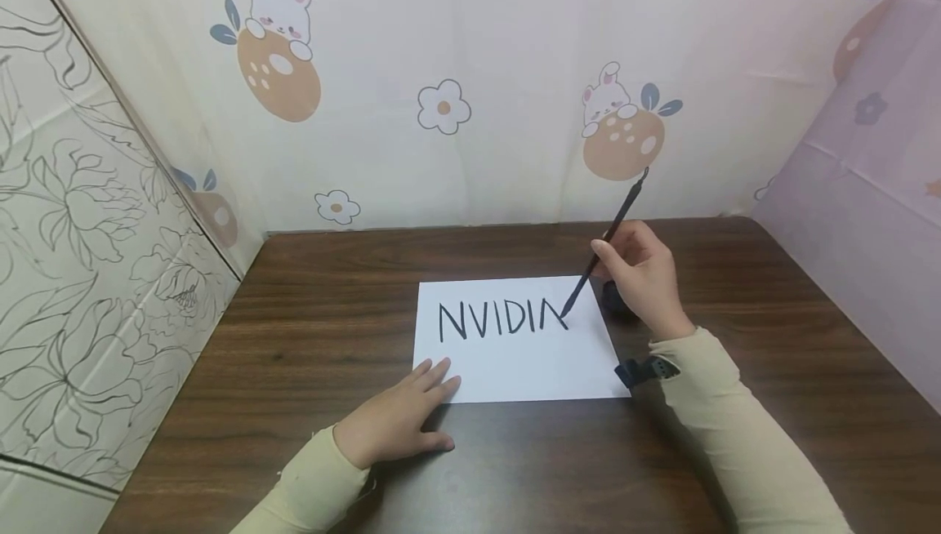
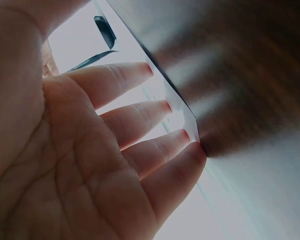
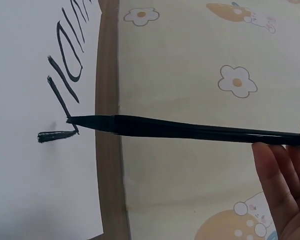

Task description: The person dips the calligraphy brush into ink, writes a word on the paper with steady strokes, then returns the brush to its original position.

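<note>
My right hand (image 1: 647, 277) pinches a dark writing brush (image 1: 604, 240) partway along its handle, fingers and thumb on it. The brush slants down to the left, its bristle tip right at the last strokes of black lettering (image 1: 503, 319) on a white sheet of paper (image 1: 529, 371). The strokes before it read NVIDI. In the right wrist view the brush tip (image 3: 72, 120) overlaps one of two slanted strokes that meet at a point. My left hand (image 1: 400, 420) lies with spread fingers at the paper's lower left corner, fingertips on the sheet and thumb on the table.
A small black object (image 1: 613, 303) stands right of the paper, partly hidden by my right hand. The brown wooden table (image 1: 309, 322) meets a patterned cloth (image 1: 500, 158) at the back. A black strap (image 1: 645, 371) circles my right wrist, overlapping the paper's right edge.
</note>
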Demonstrator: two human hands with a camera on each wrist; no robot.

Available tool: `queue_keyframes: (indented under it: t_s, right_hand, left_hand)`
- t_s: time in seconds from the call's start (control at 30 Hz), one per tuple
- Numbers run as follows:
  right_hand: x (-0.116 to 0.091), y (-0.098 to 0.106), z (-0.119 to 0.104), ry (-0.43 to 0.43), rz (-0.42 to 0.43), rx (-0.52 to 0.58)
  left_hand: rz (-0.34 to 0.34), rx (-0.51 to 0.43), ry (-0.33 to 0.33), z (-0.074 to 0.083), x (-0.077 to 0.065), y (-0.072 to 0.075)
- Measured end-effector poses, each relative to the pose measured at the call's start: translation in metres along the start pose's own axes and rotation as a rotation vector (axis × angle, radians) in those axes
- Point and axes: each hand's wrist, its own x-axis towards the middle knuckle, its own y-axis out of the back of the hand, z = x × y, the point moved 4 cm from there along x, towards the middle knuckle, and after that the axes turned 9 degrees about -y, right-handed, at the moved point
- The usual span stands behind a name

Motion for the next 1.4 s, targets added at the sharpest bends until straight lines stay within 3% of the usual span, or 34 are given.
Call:
queue_keyframes:
  t_s: [0.2,0.6,1.4]
  right_hand:
    - [0.003,-0.008,0.002,-0.011,-0.025,0.042]
    - [0.005,-0.019,0.005,-0.030,-0.015,-0.025]
    - [0.004,-0.012,0.010,-0.036,-0.016,-0.083]
  left_hand:
    - [0.001,0.004,-0.007,-0.001,0.001,0.000]
    - [0.002,-0.005,-0.008,-0.001,0.001,0.000]
    - [-0.003,-0.007,-0.006,0.000,0.000,0.000]
